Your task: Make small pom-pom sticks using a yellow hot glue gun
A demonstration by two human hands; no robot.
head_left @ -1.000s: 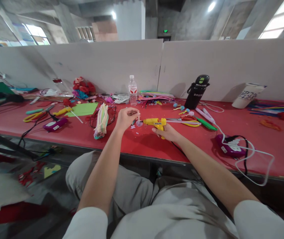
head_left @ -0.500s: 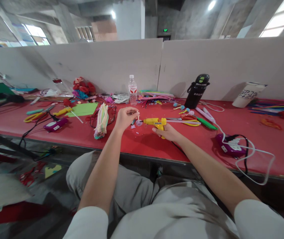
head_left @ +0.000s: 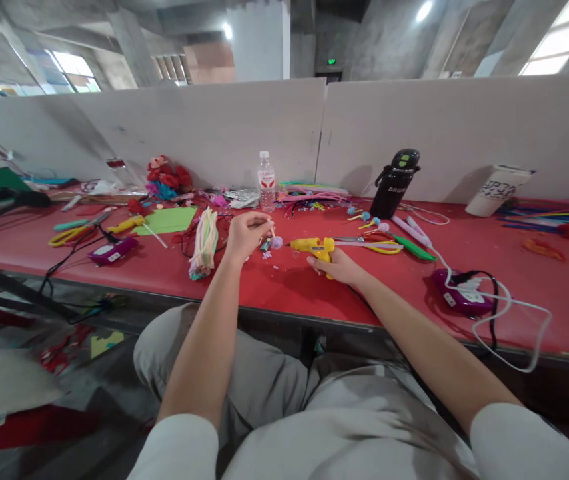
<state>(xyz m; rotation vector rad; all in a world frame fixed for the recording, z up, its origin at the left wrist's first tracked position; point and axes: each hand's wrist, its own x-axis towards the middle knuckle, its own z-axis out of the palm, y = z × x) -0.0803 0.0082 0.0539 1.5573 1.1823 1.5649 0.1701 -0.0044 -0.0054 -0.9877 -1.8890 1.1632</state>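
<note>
Pinched in the fingers of my left hand [head_left: 247, 235] is a short pale stem with a small lilac pom-pom flower [head_left: 275, 243] at its lower end. My right hand [head_left: 333, 264] is wrapped round the grip of a yellow hot glue gun [head_left: 317, 247], whose nozzle points left at the flower, a small gap apart. A clear glue stick [head_left: 352, 244] runs out of the gun's back. Small lilac bits [head_left: 266, 255] lie on the red table [head_left: 284, 290] below the flower.
A bundle of pastel pipe cleaners [head_left: 204, 243] stands left of my left hand. Behind are a water bottle [head_left: 266, 181] and a black flask [head_left: 395, 183]. Yellow-handled scissors [head_left: 384, 248], a green-handled tool [head_left: 414, 248] and a purple power strip [head_left: 459, 293] lie to the right.
My left hand has drawn a little to the left with the flower, away from the nozzle. The glue gun and my right hand have hardly moved.
</note>
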